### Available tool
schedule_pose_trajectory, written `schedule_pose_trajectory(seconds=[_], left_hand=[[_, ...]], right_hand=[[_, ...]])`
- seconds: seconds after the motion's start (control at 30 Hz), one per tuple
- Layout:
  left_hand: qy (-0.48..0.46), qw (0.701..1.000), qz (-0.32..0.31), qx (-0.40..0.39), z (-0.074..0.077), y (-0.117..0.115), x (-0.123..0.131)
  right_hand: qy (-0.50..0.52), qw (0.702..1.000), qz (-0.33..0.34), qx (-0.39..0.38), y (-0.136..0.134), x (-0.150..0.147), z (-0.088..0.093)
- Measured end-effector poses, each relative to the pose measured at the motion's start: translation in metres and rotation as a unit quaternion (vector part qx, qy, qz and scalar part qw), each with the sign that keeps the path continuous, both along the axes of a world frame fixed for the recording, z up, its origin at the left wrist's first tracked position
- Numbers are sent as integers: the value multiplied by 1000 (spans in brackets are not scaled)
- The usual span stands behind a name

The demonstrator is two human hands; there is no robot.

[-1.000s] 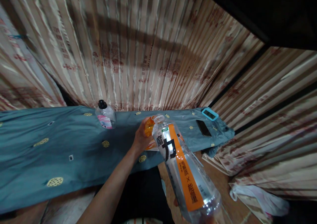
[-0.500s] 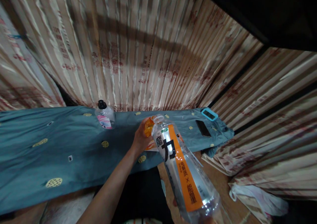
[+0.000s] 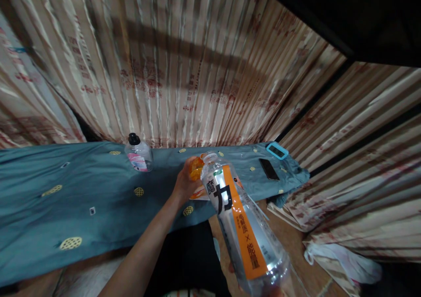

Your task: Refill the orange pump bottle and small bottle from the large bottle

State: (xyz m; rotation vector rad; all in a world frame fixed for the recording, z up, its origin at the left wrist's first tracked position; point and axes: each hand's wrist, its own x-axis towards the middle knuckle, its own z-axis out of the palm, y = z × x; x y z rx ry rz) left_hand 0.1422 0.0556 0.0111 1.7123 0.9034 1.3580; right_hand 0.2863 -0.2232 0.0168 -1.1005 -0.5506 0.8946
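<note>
My left hand (image 3: 183,182) is closed around an orange see-through bottle (image 3: 196,169). Part of a white label with orange streaks shows below that hand; the rest is hidden behind a large clear plastic bottle (image 3: 243,227). This large bottle has a silver and orange label with big black characters. It is tilted, its uncapped neck pointing up and left, close beside the orange bottle's top. Whether the two touch I cannot tell. At the bottom edge my right hand (image 3: 278,291) grips the large bottle's base, mostly hidden by it.
A clear bottle with a black cap (image 3: 140,157) stands on the blue cloth-covered table (image 3: 108,178). Toward its right end lie a dark phone (image 3: 269,169) and a light-blue framed device (image 3: 277,150). Pleated curtains (image 3: 171,69) hang behind. A white plastic bag (image 3: 345,262) is at lower right.
Both hands and bottles stay nearly in place. The whole view has shifted very slightly, and the large bottle's base sits a touch further left.
</note>
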Motion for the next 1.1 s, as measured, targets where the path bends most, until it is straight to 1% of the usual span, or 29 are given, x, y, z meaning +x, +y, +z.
schedule_pose_trajectory(seconds=[0.17,0.27,0.37,0.47,0.53,0.67,0.73,0.83,0.97,1.1], left_hand=[[9,1000,3,7,-3,3,-1],[4,1000,6,28,-4,7,-2],[4,999,18,48,-2,12,-3],[1,998,18,53,3,13,-3],[5,999,16,39,8,11,-3],[37,999,10,-35,18,5,-3],[40,998,12,-49,20,3,-2],[28,998,23,-42,18,3,0],[0,999,33,-20,10,6,3],[10,999,29,-13,7,7,4]], right_hand=[[25,1000,-1,-8,0,-1,-1],[32,999,5,-15,-1,-2,-1],[32,999,10,-20,-1,-2,0],[24,999,12,-22,1,-2,3],[17,999,16,-24,2,-2,4],[-3,999,26,-18,3,-4,6],[-12,999,29,-10,3,-6,9],[-18,1000,24,-7,4,-9,17],[-17,1000,6,-11,9,-12,29],[-13,1000,-2,-15,11,-11,32]])
